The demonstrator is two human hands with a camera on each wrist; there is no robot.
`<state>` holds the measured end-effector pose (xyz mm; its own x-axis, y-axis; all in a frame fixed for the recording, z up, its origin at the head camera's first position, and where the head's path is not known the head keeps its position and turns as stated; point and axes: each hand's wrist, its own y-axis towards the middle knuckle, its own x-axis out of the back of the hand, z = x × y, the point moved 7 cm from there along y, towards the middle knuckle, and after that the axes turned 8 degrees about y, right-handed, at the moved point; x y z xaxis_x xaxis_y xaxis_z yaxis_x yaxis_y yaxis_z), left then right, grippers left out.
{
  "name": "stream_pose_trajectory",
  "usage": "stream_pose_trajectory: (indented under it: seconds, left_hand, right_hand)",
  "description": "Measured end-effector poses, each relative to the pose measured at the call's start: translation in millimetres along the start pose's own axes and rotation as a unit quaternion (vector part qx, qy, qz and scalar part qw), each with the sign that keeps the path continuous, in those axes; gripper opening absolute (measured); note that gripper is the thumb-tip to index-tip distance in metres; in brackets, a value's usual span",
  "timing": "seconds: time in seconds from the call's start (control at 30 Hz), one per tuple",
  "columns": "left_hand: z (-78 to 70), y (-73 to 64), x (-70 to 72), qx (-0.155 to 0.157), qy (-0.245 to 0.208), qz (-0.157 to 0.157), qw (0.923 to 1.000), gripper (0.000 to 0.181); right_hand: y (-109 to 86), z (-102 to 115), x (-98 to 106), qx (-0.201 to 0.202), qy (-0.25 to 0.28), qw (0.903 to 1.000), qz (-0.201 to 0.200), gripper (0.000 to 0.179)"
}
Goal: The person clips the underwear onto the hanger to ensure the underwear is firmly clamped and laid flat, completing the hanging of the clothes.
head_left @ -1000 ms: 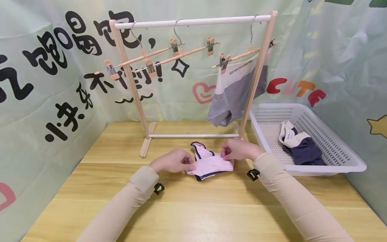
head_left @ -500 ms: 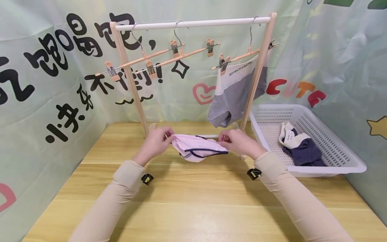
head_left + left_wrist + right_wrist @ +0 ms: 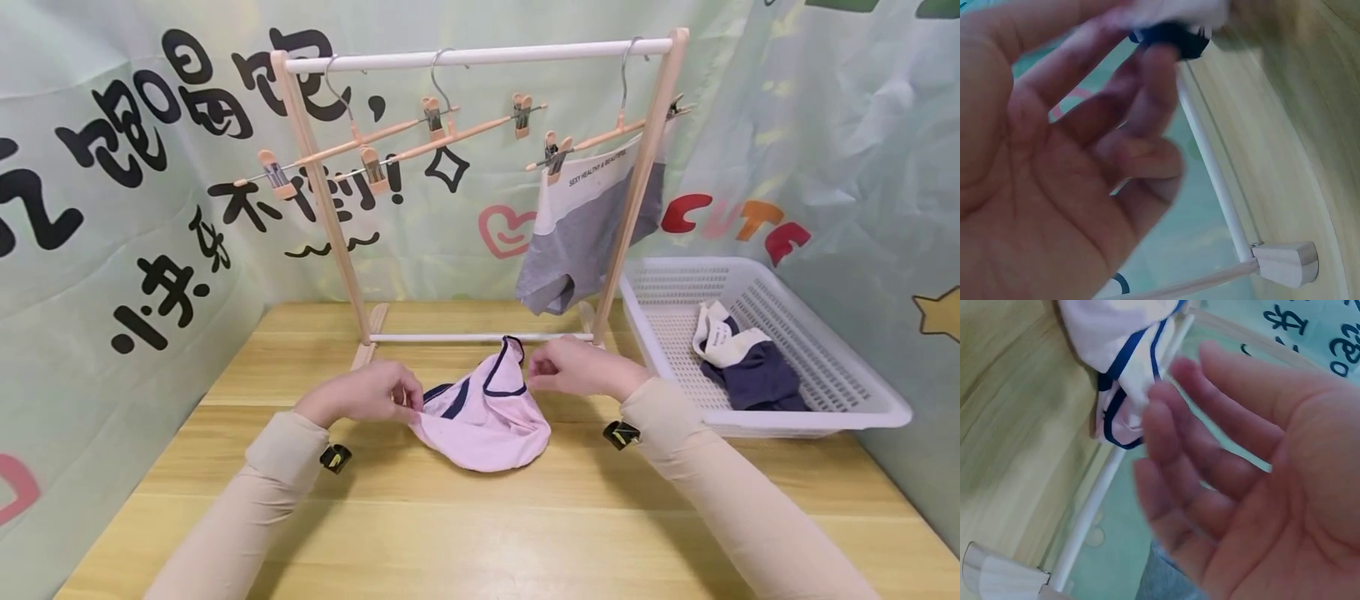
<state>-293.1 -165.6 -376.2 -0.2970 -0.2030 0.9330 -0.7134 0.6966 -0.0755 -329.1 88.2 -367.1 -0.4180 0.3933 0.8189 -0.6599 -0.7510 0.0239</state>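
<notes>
Pink underpants (image 3: 483, 437) with navy trim hang loosely just over the table in the head view, their lower edge sagging in a curve. At their left corner, my left hand (image 3: 367, 393) pinches the fabric between thumb and forefinger. Only a blurred bit of the pink cloth (image 3: 1179, 11) shows in the left wrist view, at the fingertips. My right hand (image 3: 581, 368) is beside the navy-edged upper right part, fingers loosely bent and nothing between them. The right wrist view shows its fingertips close to the trimmed cloth (image 3: 1125, 347).
Behind stands a wooden rack with a white top rail (image 3: 480, 55). Two clip hangers (image 3: 450, 137) carry no clothing; a third holds grey and white underpants (image 3: 581, 225). A white basket (image 3: 825, 422) at right contains a navy and cream garment (image 3: 750, 358).
Both hands stretched the pink underpants between them and raised them, then lowered them again. The right hand has let go, the left hand has moved left, and the cloth has turned and spread.
</notes>
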Motion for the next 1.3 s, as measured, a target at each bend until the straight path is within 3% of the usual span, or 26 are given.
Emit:
stream_pose_trajectory:
  seconds: [0.07, 0.13, 0.3, 0.4, 0.57, 0.73, 0.87, 0.93, 1.13, 1.3]
  left_hand:
    - [0.5, -0.8, -4.2, 0.003, -0.005, 0.017, 0.9998, 0.016]
    - [1.7, -0.5, -6.7, 0.009, -0.004, 0.019, 0.9998, 0.02]
    - [1.2, 2.1, -15.9, 0.003, 0.014, 0.022, 0.9996, 0.017]
    - [2.7, 3.2, -25.6, 0.013, 0.007, 0.045, 0.9989, 0.016]
    - [8.7, 3.1, -33.5, 0.038, 0.002, 0.056, 0.9977, 0.017]
    - [15.4, 1.0, -33.0, 0.051, 0.013, 0.051, 0.9973, 0.018]
    - [19.3, -0.1, -28.2, 0.061, 0.017, 0.043, 0.9971, 0.013]
    - [21.4, -0.4, -25.2, 0.069, 0.019, 0.039, 0.9967, 0.01]
    - [26.7, 0.6, -17.7, 0.076, 0.044, 0.02, 0.9959, 0.024]
    - [29.4, 1.1, -14.6, 0.083, 0.073, 0.007, 0.9939, 0.032]
  right_hand:
    - [8.2, 4.6, 1.2, 0.014, -0.019, 0.9993, -0.029, 0.005]
    - [16.5, 8.4, -0.4, 0.028, -0.036, 0.998, -0.044, 0.01]
    - [34.2, 6.5, -19.4, 0.038, -0.06, 0.9975, -0.002, 0.025]
    - [35.5, -0.7, -30.0, 0.021, -0.078, 0.9962, 0.033, 0.022]
    - [28.2, -8.6, -31.3, -0.014, -0.105, 0.9935, 0.043, 0.016]
    - [21.0, -10.5, -26.9, -0.045, -0.122, 0.9899, 0.057, 0.031]
    - [16.8, -8.1, -23.4, -0.077, -0.106, 0.9883, 0.078, 0.032]
    - [18.8, -4.3, -19.6, -0.076, -0.11, 0.9889, 0.065, 0.031]
    - [42.7, 13.5, -15.4, -0.003, -0.127, 0.9919, -0.008, 0.009]
    - [62.5, 4.7, -32.2, 0.021, -0.124, 0.992, 0.01, 0.032]
